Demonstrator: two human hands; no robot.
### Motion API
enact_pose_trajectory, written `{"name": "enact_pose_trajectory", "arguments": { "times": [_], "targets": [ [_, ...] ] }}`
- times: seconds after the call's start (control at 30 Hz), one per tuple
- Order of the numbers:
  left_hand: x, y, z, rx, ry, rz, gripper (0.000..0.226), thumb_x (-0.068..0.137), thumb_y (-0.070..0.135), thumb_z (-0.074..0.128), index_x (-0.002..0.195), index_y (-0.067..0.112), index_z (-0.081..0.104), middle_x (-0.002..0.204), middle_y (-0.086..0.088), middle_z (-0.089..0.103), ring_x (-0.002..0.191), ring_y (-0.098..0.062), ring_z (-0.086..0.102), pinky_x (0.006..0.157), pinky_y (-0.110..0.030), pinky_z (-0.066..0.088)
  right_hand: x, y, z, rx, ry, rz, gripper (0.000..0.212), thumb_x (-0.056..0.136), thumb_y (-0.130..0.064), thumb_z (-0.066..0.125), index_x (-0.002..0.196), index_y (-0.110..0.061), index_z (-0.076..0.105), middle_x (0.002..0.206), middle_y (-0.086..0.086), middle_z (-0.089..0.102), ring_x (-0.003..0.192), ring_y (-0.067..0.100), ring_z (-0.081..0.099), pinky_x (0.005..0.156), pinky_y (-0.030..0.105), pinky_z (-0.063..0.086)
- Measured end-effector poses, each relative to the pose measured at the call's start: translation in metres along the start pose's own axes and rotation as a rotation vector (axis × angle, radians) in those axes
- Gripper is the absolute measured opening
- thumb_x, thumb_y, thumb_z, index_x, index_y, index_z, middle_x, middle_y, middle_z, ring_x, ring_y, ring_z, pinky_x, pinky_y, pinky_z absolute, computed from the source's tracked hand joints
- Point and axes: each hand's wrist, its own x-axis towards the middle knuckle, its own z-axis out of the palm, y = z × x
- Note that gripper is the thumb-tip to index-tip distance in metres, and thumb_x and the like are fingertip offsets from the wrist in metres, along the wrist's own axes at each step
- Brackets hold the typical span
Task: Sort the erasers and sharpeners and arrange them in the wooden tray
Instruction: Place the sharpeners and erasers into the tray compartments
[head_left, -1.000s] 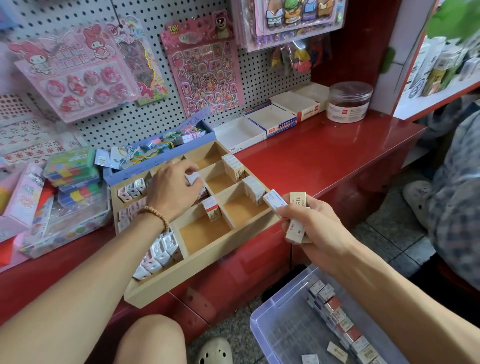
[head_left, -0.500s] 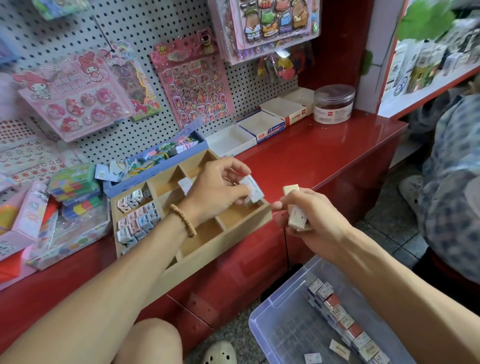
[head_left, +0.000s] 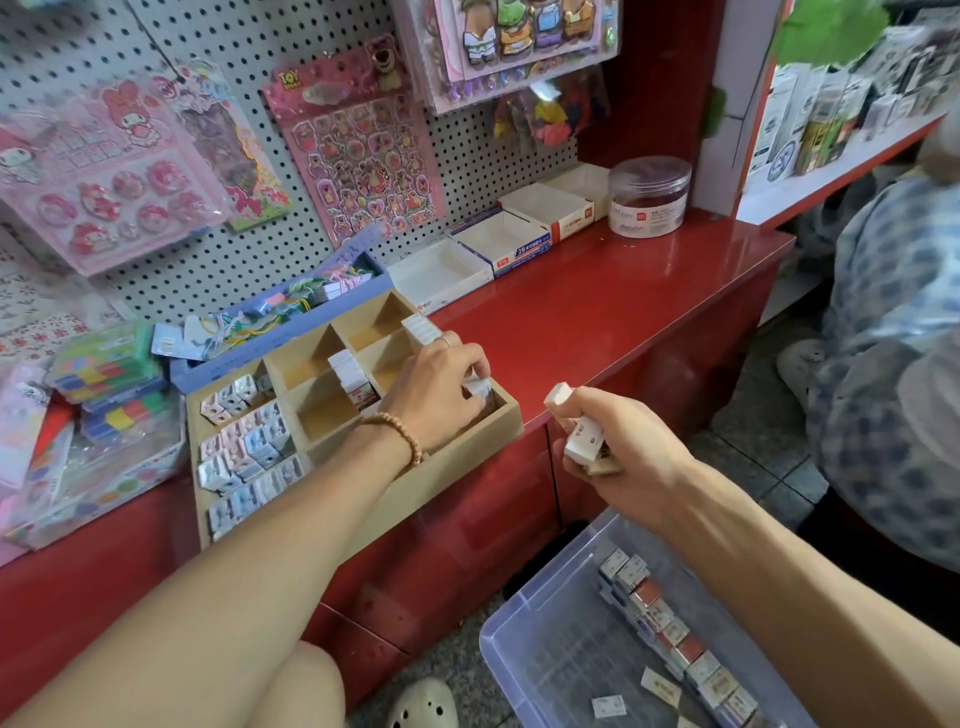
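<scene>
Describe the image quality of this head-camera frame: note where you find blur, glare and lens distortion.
Head view: motion blur softens the left edge and the sticker packs; soft glare streaks the red counter; wide-angle distortion bends the shelf at the right; the hands, left and right, and the wooden tray stay fairly sharp.

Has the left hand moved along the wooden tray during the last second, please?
Yes. The left hand went from the middle compartments to the wooden tray's right-end compartment, pinching an eraser.
</scene>
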Motion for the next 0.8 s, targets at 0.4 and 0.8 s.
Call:
{"name": "enact_pose_trajectory", "arguments": {
  "times": [0.4,0.8],
  "targets": [
    [-0.017,0.008,-0.006,-0.269,0.165,0.002,0.02,0.09,0.041,0.063,0.093,0.025,0.075,0.077,0.009,0.069,0.071,-0.009,0.065,0.069,-0.03,0.055,0.0,-0.001,0.013,-0.023,-0.065,-0.083,0.008,0.087,0.0,0.065,0.091,-0.007,0.065,0.066,0.004,0.063,0.057,0.017,0.057,0.045,0.024,0.035],
    [-0.016,0.014,-0.027,-0.736,0.011,-0.233,0.009,0.088,0.007,0.065,0.087,0.013,0.072,0.084,-0.015,0.071,0.063,-0.01,0.064,0.048,-0.022,0.049,0.0,-0.003,0.027,0.163,0.067,0.064,0.027,0.095,-0.033,0.065,0.099,-0.007,0.061,0.065,0.008,0.066,0.049,0.018,0.062,0.043,0.023,0.049]
  ]
}}
